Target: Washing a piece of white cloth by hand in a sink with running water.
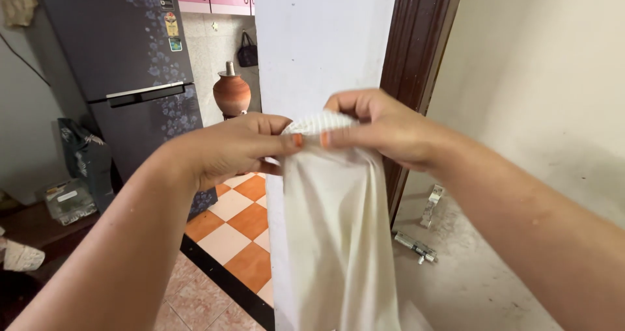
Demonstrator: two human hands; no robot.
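Note:
A cream-white cloth (335, 240) hangs down in front of me at the middle of the view. Its top edge is bunched and shows fine ribbing. My left hand (234, 150) pinches that top edge from the left with thumb and fingers. From the right, my right hand (384, 128) grips the same edge. The two thumbs almost touch over the fabric. The cloth's lower end runs out of the bottom of the view.
A white wall end (325, 44) and a dark brown door frame (416, 44) stand right behind the cloth. Left is a dark fridge (124, 77), a clay pot (232, 93) and an orange-white checked floor (234, 230). Metal door bolts (416, 246) hang on the right wall.

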